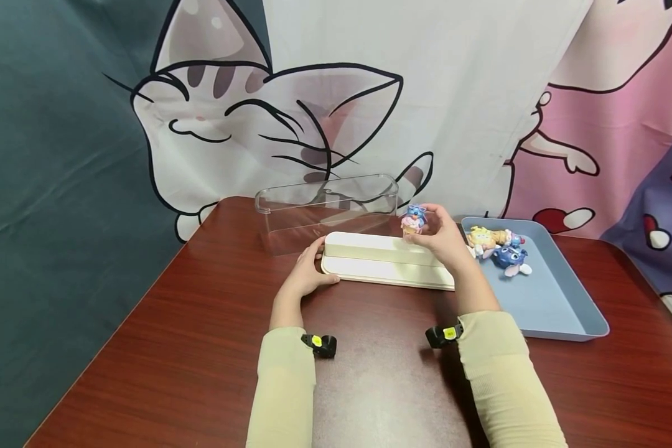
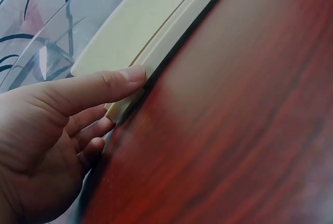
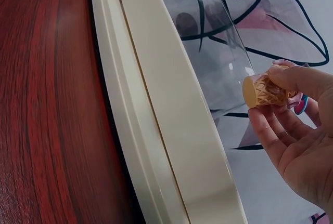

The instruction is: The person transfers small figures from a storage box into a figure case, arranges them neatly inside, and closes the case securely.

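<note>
A long cream stepped base (image 1: 386,271) lies on the table in the head view. My left hand (image 1: 305,274) grips its left end, with the thumb (image 2: 127,76) on the front edge and the other fingers behind and below in the left wrist view. Above the raised step, my right hand (image 1: 442,236) pinches a small blue and pink figurine (image 1: 413,219) on an ice-cream cone. The right wrist view shows the waffle cone (image 3: 263,90) between thumb and fingers, its flat bottom apart from the base. My fingers cover part of the figurine there.
Behind the base stands a clear plastic cover (image 1: 327,208). To the right, a blue-grey tray (image 1: 554,298) holds several figurines, among them a yellow one (image 1: 481,238) and a dark blue one (image 1: 509,256). A cartoon-printed curtain (image 1: 470,112) hangs behind the table.
</note>
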A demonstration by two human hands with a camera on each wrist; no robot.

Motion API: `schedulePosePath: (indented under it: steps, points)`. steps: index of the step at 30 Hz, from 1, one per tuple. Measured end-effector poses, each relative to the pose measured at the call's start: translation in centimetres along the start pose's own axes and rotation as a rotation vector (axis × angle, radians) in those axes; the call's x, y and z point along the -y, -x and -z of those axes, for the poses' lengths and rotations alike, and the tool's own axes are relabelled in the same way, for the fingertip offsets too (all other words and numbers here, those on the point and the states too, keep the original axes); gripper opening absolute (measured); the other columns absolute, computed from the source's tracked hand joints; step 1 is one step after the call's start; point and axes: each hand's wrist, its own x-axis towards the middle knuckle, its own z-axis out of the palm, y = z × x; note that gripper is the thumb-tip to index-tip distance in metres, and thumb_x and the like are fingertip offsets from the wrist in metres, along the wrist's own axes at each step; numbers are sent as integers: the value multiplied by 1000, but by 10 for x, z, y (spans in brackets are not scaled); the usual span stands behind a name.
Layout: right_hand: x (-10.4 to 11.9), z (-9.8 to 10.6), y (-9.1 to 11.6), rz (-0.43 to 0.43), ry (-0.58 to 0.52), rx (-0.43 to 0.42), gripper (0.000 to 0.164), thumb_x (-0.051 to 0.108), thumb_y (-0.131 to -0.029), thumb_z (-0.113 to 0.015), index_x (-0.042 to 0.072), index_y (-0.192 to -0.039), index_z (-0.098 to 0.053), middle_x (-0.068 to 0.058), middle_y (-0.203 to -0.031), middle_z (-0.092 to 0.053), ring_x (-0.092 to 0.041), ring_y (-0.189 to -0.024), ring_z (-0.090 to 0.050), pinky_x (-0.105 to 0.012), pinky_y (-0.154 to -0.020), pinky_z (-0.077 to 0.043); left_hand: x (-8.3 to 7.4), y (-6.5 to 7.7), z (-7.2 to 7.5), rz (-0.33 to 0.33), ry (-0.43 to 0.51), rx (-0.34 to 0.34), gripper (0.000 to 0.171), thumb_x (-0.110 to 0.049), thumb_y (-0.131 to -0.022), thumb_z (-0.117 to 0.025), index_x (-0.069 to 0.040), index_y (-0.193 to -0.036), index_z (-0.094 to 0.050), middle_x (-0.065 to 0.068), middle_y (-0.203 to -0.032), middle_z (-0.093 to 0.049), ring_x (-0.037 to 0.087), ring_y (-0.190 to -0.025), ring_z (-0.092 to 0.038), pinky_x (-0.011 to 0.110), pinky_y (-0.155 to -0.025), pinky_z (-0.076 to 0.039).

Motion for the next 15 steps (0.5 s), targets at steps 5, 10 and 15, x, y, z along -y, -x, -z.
schedulePosePath:
  steps: [5, 10, 15]
  points:
    - [0, -7, -3, 18, 42, 11, 66, -8, -73, -72, 2, -129, -37, -7, -109, -52, -12, -84, -50, -18, -66, -44, 3, -2, 3, -20, 12, 30, 101, -12, -67, -84, -16, -147, -23, 8, -138, -38, 24, -123, -36, 41, -104, -28]
    - [-1, -13, -5, 25, 95, 16, 64, -6, -73, -73, 1, -126, -38, -10, -110, -52, -12, -82, -49, -19, -64, -43, 5, -4, 4, -46, 37, 56, 101, -11, -67, -83, -14, -147, -21, 11, -139, -38, 25, -125, -36, 40, -105, -27]
    - [-2, -17, -6, 34, 67, 35, 62, -9, -73, -71, 1, -123, -36, -8, -108, -52, -11, -82, -53, -19, -65, -45, 4, -6, 5, -48, 47, 79, 101, -11, -68, -82, -16, -147, -20, 10, -140, -37, 24, -126, -36, 39, -105, -26]
